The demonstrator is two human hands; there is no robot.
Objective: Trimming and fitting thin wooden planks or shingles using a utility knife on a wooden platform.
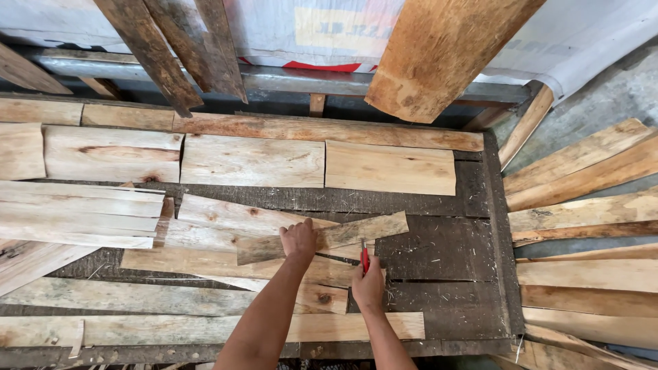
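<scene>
My left hand presses flat on a greyish, weathered wood offcut that lies slanted across a pile of pale boards on the dark workbench. My right hand is closed around a small red tool, its tip pointing up at the lower edge of that offcut. Under both hands lie several overlapping pale planks.
Wider pale boards lie in a row at the back of the bench. Rough planks lean against the rear wall. A stack of long boards sits to the right on the floor. More boards pile up at the left.
</scene>
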